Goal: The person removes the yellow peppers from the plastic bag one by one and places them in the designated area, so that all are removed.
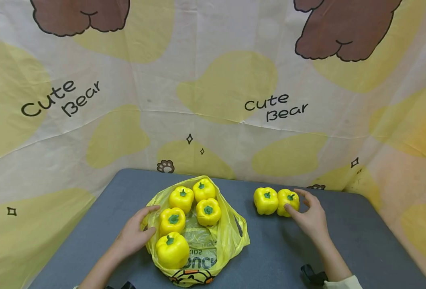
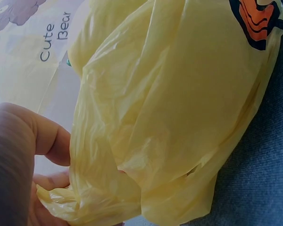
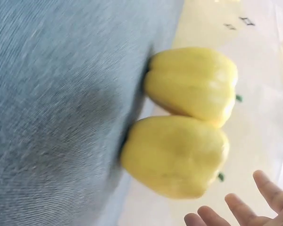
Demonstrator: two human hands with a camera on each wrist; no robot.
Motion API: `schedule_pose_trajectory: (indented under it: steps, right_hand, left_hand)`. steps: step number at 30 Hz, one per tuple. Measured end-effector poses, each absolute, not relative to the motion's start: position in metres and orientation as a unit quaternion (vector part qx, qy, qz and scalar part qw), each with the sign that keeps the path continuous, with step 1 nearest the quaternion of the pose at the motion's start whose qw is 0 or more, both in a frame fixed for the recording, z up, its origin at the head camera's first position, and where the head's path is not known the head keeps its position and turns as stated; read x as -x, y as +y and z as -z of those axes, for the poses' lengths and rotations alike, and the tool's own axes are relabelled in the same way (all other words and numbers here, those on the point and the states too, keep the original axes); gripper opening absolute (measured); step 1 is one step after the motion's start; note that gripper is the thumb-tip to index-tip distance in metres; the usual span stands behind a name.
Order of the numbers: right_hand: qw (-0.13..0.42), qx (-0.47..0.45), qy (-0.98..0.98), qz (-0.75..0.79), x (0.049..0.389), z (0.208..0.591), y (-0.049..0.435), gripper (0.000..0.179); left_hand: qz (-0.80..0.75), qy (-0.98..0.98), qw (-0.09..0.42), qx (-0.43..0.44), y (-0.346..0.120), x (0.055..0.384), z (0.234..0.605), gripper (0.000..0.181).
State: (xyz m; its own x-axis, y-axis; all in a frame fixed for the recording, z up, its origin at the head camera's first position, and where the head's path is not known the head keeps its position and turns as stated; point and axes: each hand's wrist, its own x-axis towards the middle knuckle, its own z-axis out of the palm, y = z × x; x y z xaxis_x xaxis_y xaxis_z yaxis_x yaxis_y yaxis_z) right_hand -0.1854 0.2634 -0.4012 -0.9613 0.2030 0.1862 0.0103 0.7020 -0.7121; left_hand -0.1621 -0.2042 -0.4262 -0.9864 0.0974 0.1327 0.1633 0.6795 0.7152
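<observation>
A yellow plastic bag (image 1: 231, 224) lies with its mouth wide, and several yellow bell peppers (image 1: 172, 251) with green stems sit in it. My left hand (image 1: 135, 233) grips the bag's left rim; in the left wrist view its curled fingers (image 2: 56, 143) are partly hidden behind the plastic (image 2: 165, 108). To the right, two more yellow bell peppers stand side by side, touching: a left one (image 1: 265, 201) and a right one (image 1: 284, 199). My right hand (image 1: 311, 216) is spread around the right pepper (image 3: 174, 155); the right wrist view shows its fingers (image 3: 240, 209) apart from it.
All of this is on a grey-blue cloth-covered table (image 1: 270, 257). Behind it and at the sides hangs a printed fabric sheet (image 1: 213, 92) with bears and lettering. A black strap (image 1: 313, 277) is by my right wrist.
</observation>
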Motion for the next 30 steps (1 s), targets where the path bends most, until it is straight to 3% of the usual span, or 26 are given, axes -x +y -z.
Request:
schedule_pose_trajectory:
  steps: [17, 30]
  right_hand:
    - [0.177, -0.072, -0.879, -0.437, 0.163, 0.398, 0.209, 0.051]
    - [0.092, -0.200, -0.818, -0.532, 0.152, 0.404, 0.162, 0.045]
  left_hand:
    - [0.402, -0.912, 0.032, 0.071, -0.204, 0.161, 0.427, 0.052]
    - [0.400, -0.912, 0.043, 0.078, -0.204, 0.161, 0.428, 0.052]
